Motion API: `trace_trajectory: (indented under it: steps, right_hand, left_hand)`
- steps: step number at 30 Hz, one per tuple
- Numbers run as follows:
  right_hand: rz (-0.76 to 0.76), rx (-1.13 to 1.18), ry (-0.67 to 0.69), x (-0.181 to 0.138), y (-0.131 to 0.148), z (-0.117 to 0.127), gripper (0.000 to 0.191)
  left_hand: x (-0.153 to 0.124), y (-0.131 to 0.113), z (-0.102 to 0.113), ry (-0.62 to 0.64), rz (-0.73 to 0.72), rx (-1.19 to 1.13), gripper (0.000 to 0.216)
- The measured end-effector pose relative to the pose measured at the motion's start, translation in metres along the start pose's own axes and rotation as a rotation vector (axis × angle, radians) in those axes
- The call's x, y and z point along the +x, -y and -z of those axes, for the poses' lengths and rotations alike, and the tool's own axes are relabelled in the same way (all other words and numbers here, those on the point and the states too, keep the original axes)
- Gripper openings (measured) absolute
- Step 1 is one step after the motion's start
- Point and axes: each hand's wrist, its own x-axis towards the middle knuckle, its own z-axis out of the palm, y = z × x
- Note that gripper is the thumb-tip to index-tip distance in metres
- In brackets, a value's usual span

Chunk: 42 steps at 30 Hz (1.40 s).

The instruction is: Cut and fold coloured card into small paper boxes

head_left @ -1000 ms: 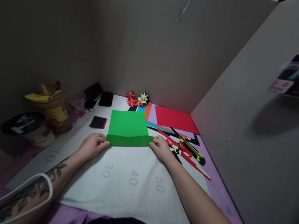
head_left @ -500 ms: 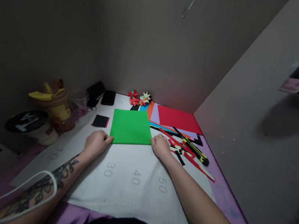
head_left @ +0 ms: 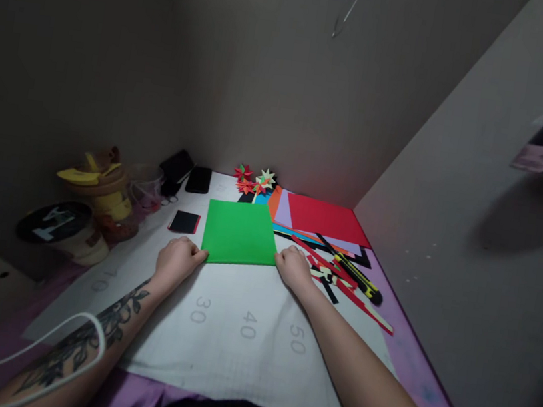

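Observation:
A green sheet of paper (head_left: 241,233) lies on the white mat in front of me; its near edge looks like a fold. My left hand (head_left: 177,261) pinches the near left corner, thumb against the edge and fingers curled. At the near right corner, my right hand (head_left: 293,264) grips the paper in the same way. Just right of that hand is a heap of red, black and cream paper strips (head_left: 329,276). A yellow and black utility knife (head_left: 359,280) rests across them. Left of the green paper is a small stack of dark squares with a red edge (head_left: 185,222).
Coloured sheets, red on top (head_left: 327,218), lie at the back right. Folded paper stars (head_left: 254,179) sit by the wall. A black phone-like object (head_left: 198,180), a clear cup (head_left: 145,186) and yellow-brown pots (head_left: 110,201) stand left. A white cable (head_left: 100,327) crosses my left forearm.
The whole view has shifted slightly. Both hands stay on the near corners of the green paper, and nothing else has visibly moved.

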Motion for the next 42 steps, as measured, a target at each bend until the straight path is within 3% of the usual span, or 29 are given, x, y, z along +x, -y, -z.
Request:
trace_trajectory:
  steps: [25,32,34,36,37,39,42]
  right_hand:
    - [-0.032,0.059,0.022,0.003,0.002,0.004,0.034]
    - [-0.062,0.097,0.024,0.003,0.002,0.005,0.031]
    - [-0.088,0.136,-0.022,-0.001,0.004,0.013,0.031]
    - [-0.090,0.172,-0.162,-0.010,0.015,0.024,0.032]
    - [-0.053,0.178,-0.264,-0.016,0.024,0.030,0.032]
    - [0.147,0.205,-0.318,-0.029,0.051,0.037,0.034]
    - [0.497,0.213,-0.129,-0.046,0.102,0.033,0.042]
  left_hand:
    - [0.000,0.003,-0.002,-0.009,-0.046,-0.011,0.028]
    - [0.014,0.014,-0.009,0.048,-0.317,0.084,0.030]
    - [0.015,0.014,-0.008,0.051,-0.310,0.119,0.031]
    - [0.014,0.013,-0.007,0.049,-0.290,0.126,0.031]
    - [0.014,0.012,-0.007,0.050,-0.284,0.129,0.031]
    - [0.012,0.011,-0.006,0.054,-0.280,0.141,0.031]
    - [0.011,0.011,-0.005,0.047,-0.286,0.150,0.030]
